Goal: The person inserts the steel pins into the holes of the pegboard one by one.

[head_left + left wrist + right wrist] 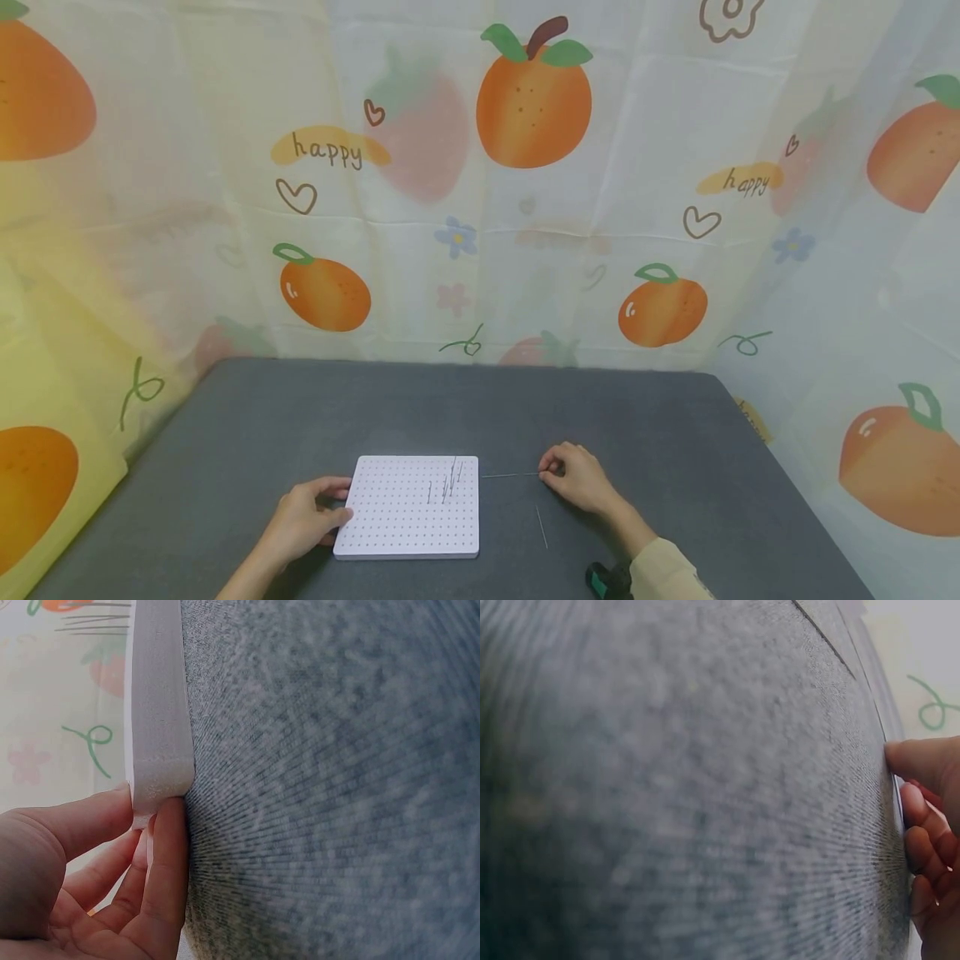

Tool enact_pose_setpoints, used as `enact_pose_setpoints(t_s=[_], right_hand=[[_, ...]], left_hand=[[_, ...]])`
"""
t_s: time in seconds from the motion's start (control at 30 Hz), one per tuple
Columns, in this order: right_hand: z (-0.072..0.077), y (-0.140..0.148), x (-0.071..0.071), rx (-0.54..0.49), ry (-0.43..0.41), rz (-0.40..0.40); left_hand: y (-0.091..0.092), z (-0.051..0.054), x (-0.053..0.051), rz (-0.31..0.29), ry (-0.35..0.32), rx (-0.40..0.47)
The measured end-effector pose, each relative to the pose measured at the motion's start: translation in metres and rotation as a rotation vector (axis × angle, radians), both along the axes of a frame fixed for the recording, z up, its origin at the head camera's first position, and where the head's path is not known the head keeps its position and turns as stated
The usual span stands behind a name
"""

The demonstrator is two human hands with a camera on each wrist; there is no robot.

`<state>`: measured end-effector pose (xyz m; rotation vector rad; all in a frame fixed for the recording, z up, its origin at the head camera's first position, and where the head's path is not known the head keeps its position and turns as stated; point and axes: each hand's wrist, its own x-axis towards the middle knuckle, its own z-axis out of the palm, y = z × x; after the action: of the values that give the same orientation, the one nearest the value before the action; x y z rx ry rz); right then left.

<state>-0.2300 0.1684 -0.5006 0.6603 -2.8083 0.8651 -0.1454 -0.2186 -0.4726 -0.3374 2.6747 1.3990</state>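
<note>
A white square pegboard [405, 529] with rows of small holes lies on the dark table. Several thin dark pins [452, 482] stand up from its right half. At the board's left edge my left hand [300, 512] grips it; in the left wrist view the thumb [94, 825] is against the holed face and fingers reach the thick edge [161, 712]. To the right of the board, my right hand [577, 477] pinches the right end of a thin rod [512, 475], which points toward the board. Its pinched end is partly hidden by the fingers.
A second thin rod [542, 527] lies on the grey table [225, 433], nearer than the right hand. A black object with a green patch [600, 581] is beside the right sleeve. Behind the table hangs a fruit-printed curtain [525, 275].
</note>
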Motion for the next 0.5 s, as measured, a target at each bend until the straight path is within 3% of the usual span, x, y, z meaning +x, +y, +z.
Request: enact_pose_setpoints(t_s=[0.27,0.5], right_hand=[[0.0044,-0.0029,0.0035,-0.042,0.103,0.041],[0.0023,-0.0059,0.0009,0.028,0.006,-0.055]], left_hand=[[0.0000,0.0000,-0.0006,-0.008,-0.001,-0.020],[0.0004,-0.0002,-0.0011,-0.006,-0.002,-0.020]])
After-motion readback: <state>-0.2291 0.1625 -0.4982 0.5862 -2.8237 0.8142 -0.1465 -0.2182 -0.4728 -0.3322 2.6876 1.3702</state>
